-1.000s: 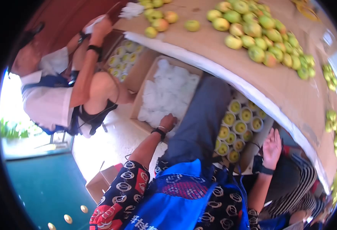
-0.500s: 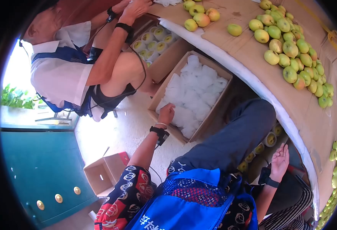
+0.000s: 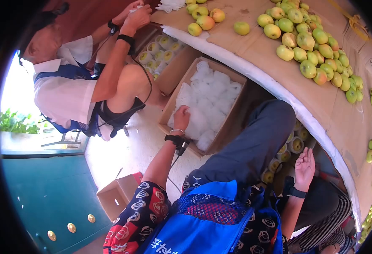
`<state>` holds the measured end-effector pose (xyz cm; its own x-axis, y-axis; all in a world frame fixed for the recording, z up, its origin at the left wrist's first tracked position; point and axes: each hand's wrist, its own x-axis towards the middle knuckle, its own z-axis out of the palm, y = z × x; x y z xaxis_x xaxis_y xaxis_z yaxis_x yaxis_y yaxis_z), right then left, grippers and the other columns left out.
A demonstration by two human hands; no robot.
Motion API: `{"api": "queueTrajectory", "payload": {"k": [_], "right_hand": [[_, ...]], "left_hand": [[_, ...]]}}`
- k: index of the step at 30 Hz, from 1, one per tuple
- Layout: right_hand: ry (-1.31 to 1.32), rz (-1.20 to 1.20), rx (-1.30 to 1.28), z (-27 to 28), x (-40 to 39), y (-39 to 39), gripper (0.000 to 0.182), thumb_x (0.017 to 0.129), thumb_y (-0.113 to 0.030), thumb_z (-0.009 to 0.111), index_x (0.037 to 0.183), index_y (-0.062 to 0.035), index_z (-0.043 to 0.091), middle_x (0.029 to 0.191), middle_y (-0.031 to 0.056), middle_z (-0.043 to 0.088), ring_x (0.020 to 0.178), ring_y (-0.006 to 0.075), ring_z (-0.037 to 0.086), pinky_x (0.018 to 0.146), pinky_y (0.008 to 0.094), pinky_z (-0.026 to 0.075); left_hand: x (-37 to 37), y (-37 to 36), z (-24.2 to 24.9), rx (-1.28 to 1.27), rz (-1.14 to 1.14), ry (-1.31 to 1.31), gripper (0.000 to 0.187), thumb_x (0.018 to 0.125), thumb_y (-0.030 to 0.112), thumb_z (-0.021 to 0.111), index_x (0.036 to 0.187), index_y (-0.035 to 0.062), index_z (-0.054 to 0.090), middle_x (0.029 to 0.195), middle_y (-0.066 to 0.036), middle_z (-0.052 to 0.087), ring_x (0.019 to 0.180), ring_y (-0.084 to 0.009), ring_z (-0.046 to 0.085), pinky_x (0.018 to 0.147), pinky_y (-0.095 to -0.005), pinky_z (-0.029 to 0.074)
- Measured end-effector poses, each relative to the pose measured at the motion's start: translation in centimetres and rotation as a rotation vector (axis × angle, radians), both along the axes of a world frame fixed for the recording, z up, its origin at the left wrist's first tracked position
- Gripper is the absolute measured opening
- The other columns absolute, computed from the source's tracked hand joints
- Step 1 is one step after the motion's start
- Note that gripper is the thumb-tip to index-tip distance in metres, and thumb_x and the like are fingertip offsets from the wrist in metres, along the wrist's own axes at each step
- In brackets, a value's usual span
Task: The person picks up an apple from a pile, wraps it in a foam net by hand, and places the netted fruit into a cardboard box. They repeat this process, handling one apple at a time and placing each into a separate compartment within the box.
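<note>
My left hand [image 3: 181, 117] is over the left side of an open cardboard box [image 3: 227, 134], its fingers curled closed against the white foam nets [image 3: 209, 99] that fill it. Whatever those fingers hold, if anything, is hidden. Beside my right knee, close to the table's padded edge, my right hand [image 3: 305, 167] is open, palm up and fingers stretched out. Nothing lies in it. Apples in foam nets [image 3: 296, 144] show in a container near that hand, partly hidden by my leg.
Many loose green-and-red apples [image 3: 305, 41] lie on the cardboard-covered table [image 3: 245, 51]. At upper left a co-worker [image 3: 73, 86] sits by a box of netted apples [image 3: 160, 53], hands together around something white. An open carton [image 3: 116, 197] stands on the floor near a teal cabinet [image 3: 46, 186].
The view has shifted a little, so the table and apples appear further left. My left hand has moved slightly further in over the foam nets. My right hand stays open.
</note>
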<state>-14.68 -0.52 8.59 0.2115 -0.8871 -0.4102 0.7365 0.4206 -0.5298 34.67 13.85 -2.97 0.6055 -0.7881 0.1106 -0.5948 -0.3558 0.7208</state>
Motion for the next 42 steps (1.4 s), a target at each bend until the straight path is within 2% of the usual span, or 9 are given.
{"api": "queueTrajectory", "payload": {"k": [6,9,11,15,19,25,28,36,42], "right_hand": [[0.076,-0.034,-0.035,0.8,1.3,0.0,0.029,0.089,-0.017,0.05,0.115,-0.0036,0.05,0.102,0.0075,0.058,0.079,0.0128,0.054,0.064,0.0225,0.044],[0.194,-0.009,-0.173,3.6,3.3,0.5,0.024,0.087,-0.016,0.052,0.109,-0.0051,0.053,0.093,0.0053,0.059,0.076,0.0116,0.054,0.063,0.0219,0.044],[0.306,0.008,-0.381,6.4,5.4,1.9,0.013,0.086,-0.01,0.053,0.098,-0.0054,0.054,0.086,0.0029,0.057,0.072,0.0094,0.052,0.064,0.0219,0.043],[0.706,0.016,-0.882,11.8,7.9,4.8,0.031,0.067,0.003,0.063,0.096,-0.0017,0.054,0.11,0.0103,0.051,0.087,0.0131,0.05,0.075,0.0256,0.042],[0.976,-0.071,-1.039,12.8,6.7,4.7,0.037,0.065,-0.003,0.068,0.099,-0.002,0.055,0.108,0.0137,0.054,0.096,0.0219,0.054,0.079,0.0292,0.043],[0.979,-0.132,-0.906,10.4,4.7,5.1,0.029,0.072,-0.004,0.064,0.099,-0.0002,0.055,0.097,0.0098,0.059,0.087,0.017,0.057,0.076,0.0261,0.044],[0.587,-0.033,-0.608,9.5,4.4,5.2,0.021,0.08,-0.005,0.058,0.098,0.0022,0.054,0.093,0.0065,0.059,0.083,0.0103,0.055,0.074,0.0227,0.043],[0.604,0.073,-0.587,6.3,3.7,4.4,0.015,0.089,-0.011,0.049,0.095,0.0014,0.054,0.083,0.0028,0.058,0.076,0.0066,0.053,0.07,0.021,0.043],[-0.158,0.046,-0.218,6.6,4.4,4.1,0.016,0.089,-0.01,0.047,0.104,-0.0026,0.049,0.096,0.007,0.059,0.089,0.0136,0.057,0.08,0.0268,0.046]], "left_hand": [[-3.0,-1.9,8.6,-0.288,0.253,0.788,0.029,0.079,-0.002,0.04,0.104,0.0098,0.048,0.088,-0.005,0.058,0.075,-0.0119,0.059,0.058,-0.023,0.049],[-9.1,-4.0,15.8,-0.35,0.025,1.011,0.034,0.077,-0.005,0.037,0.106,0.0088,0.047,0.091,-0.005,0.057,0.075,-0.0105,0.057,0.056,-0.0219,0.048],[-14.3,-5.3,19.9,-0.395,-0.061,0.885,0.036,0.076,-0.006,0.037,0.108,0.0061,0.047,0.089,-0.006,0.056,0.074,-0.0106,0.056,0.058,-0.0222,0.047],[-21.5,-7.6,23.2,-0.475,-0.384,0.538,0.042,0.073,-0.008,0.035,0.111,0.0004,0.049,0.09,-0.007,0.055,0.08,-0.0117,0.054,0.069,-0.0231,0.044],[-26.9,-9.3,23.9,-0.511,-0.543,0.575,0.043,0.069,-0.008,0.035,0.109,-0.0016,0.052,0.091,-0.007,0.056,0.08,-0.0118,0.053,0.073,-0.0235,0.043],[-30.5,-9.2,24.6,-0.394,-0.552,0.997,0.023,0.082,-0.002,0.04,0.102,-0.0006,0.053,0.092,-0.004,0.056,0.082,-0.0078,0.053,0.071,-0.0206,0.044],[-30.4,-9.2,23.8,-0.306,-0.481,1.24,0.014,0.085,0.004,0.043,0.093,0.0021,0.055,0.084,-0.003,0.059,0.078,-0.0082,0.056,0.069,-0.0216,0.046],[-29.8,-9.6,22.7,-0.152,-0.488,1.595,0.017,0.088,0.009,0.042,0.099,0.0023,0.053,0.093,-0.007,0.059,0.087,-0.0157,0.059,0.079,-0.0288,0.046],[-29.3,-9.7,21.0,-0.039,-0.569,1.805,0.028,0.089,0.014,0.044,0.115,0.0043,0.046,0.106,-0.007,0.057,0.097,-0.0173,0.057,0.087,-0.0325,0.045]]}}
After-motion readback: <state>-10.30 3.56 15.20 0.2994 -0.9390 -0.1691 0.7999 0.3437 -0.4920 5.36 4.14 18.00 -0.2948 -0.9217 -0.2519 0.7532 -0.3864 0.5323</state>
